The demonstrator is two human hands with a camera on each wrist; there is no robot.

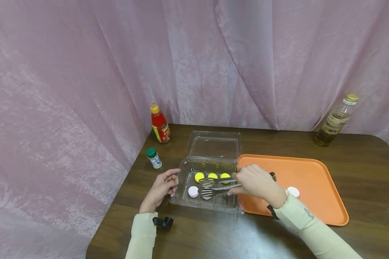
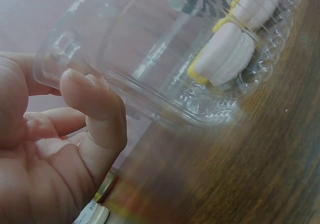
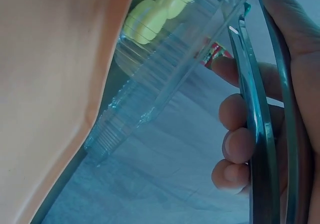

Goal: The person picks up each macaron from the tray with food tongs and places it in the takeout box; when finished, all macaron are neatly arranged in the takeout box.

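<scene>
A clear plastic clamshell box [image 1: 194, 207] lies with its lid [image 1: 215, 144] folded back. My left hand [image 1: 162, 189] pinches the box's left rim between thumb [image 2: 95, 104] and finger. Inside are a row of yellow macarons [image 1: 199, 177] at the back and white macarons [image 1: 193, 191] in front. My right hand [image 1: 256, 181] grips metal serving tongs [image 1: 215, 190], seen also as two long tong arms [image 3: 260, 119] in the right wrist view. The tongs' slotted ends are spread over the box, the lower one covering part of a white macaron [image 1: 206, 197]. Whether they touch it is unclear.
An orange tray [image 1: 311, 180] adjoins the box on the right, with a white macaron [image 1: 293, 192] on it near the right forearm. Behind left stand a red sauce bottle [image 1: 161, 126] and a green-capped jar [image 1: 153, 158]. An oil bottle [image 1: 334, 124] stands back right, before a pink curtain [image 1: 214, 64].
</scene>
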